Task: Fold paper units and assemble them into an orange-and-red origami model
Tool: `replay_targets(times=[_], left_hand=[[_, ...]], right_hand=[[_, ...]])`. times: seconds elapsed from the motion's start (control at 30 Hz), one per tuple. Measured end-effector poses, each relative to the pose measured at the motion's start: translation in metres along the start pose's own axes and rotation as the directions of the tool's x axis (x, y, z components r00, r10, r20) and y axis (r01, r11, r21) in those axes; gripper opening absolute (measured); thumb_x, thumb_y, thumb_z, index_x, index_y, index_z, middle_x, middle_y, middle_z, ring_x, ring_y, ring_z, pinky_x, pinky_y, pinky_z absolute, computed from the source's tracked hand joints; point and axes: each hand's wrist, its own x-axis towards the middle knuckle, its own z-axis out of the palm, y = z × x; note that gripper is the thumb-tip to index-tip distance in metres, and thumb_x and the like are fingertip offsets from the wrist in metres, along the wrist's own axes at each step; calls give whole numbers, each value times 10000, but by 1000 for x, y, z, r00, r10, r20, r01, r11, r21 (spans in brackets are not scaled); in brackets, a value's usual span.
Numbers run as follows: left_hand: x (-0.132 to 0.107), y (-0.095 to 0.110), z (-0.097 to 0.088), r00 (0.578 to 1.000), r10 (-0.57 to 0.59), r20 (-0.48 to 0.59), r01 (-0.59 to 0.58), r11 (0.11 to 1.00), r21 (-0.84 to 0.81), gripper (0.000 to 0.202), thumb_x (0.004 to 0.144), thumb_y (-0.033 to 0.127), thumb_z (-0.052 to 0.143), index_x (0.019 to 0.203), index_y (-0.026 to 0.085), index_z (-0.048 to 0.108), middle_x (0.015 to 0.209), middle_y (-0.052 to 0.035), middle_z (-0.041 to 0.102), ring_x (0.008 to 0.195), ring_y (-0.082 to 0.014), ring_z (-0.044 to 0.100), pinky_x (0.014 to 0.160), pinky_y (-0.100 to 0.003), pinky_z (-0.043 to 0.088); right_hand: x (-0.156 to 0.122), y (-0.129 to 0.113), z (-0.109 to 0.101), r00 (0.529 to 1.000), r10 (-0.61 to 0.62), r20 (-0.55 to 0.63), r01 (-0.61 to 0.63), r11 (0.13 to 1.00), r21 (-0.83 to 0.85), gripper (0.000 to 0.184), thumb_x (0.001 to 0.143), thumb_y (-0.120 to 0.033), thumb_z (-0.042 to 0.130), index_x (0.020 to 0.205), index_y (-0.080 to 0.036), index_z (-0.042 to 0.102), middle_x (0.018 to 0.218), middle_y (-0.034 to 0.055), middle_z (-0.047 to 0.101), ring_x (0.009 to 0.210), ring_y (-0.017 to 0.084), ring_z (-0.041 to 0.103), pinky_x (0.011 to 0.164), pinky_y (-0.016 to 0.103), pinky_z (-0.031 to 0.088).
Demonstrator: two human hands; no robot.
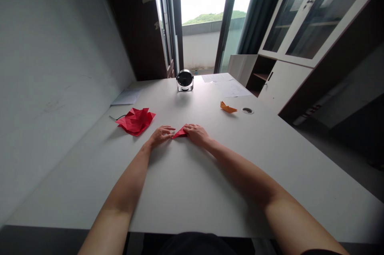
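A small piece of folded red paper (pixel 180 132) lies on the white table in front of me, its pointed end toward the left. Over its right part are the fingers of my right hand (pixel 196 133), closed on the paper and hiding that end. Beside the left tip is my left hand (pixel 161 135), its fingers apart and curving toward the paper. Whether a left fingertip touches the tip, I cannot tell.
Crumpled red paper sheets (pixel 136 121) with a dark cord lie to the left. An orange folded paper piece (pixel 228 107) sits at right by a cable hole (pixel 247 110). A round black device (pixel 185 80) stands at the back, between white papers (pixel 229 86) and a stack (pixel 126 97).
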Motion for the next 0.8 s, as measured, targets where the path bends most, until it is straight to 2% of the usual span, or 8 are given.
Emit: replay_targets(times=[0.13, 0.23, 0.33, 0.47, 0.57, 0.67, 0.8], left_hand=[[-1, 4, -1, 999, -31, 26, 33, 996, -83, 357, 860, 460, 610, 615, 231, 732, 1135, -71, 744, 1282, -273, 544, 1130, -426, 395], [-2, 5, 1, 996, -81, -34, 76, 990, -115, 324, 845, 470, 613, 687, 220, 746, 1098, -81, 747, 1224, -270, 578, 1067, -401, 446], [-3, 5, 6, 991, -103, -88, 95, 992, -89, 269, 828, 458, 627, 776, 221, 744, 1080, -66, 743, 1143, -254, 611, 989, -373, 483], [-1, 6, 14, 985, -104, -136, 102, 995, -21, 219, 818, 425, 634, 752, 218, 666, 1019, -37, 737, 997, -219, 640, 913, -351, 501], [3, 13, 22, 979, -108, -174, 117, 992, 44, 188, 823, 409, 642, 807, 222, 629, 977, -24, 735, 901, -202, 644, 872, -348, 502], [7, 24, 32, 966, -137, -218, 159, 983, 87, 243, 832, 457, 649, 902, 226, 621, 965, -34, 728, 856, -209, 658, 824, -348, 502], [12, 35, 45, 938, -233, -258, 244, 970, 10, 413, 835, 529, 654, 1104, 227, 572, 983, -64, 732, 865, -241, 698, 748, -334, 506]], right_hand=[[0, -2, -1, 1000, 13, 26, -13, 1000, -13, 279, 1016, -209, 450, 1187, -225, 669, 1250, 79, 660, 1174, 199, 567, 1003, 317, 391], [0, -3, -2, 999, 37, 25, -35, 998, -59, 277, 1017, -221, 449, 1182, -209, 671, 1236, 105, 650, 1156, 225, 551, 987, 337, 399], [0, -4, -3, 997, 78, 20, -75, 991, -115, 276, 1014, -226, 441, 1127, -190, 690, 1197, 142, 633, 1100, 250, 544, 933, 341, 423], [0, -3, -7, 995, 104, 4, -102, 986, -133, 278, 1014, -196, 421, 1081, -182, 691, 1130, 144, 627, 1012, 239, 551, 833, 307, 441], [0, -1, -9, 992, 118, -42, -123, 982, -145, 262, 1019, -207, 425, 1039, -168, 684, 1079, 137, 637, 976, 233, 557, 795, 294, 431], [-1, -1, -11, 982, 137, -132, -155, 977, -143, 244, 1022, -231, 432, 1041, -170, 668, 1059, 124, 642, 949, 222, 567, 765, 277, 416], [-2, -5, -9, 968, 136, -212, -156, 984, -82, 278, 1036, -263, 386, 1067, -195, 654, 1033, 101, 643, 873, 192, 581, 698, 251, 392]])
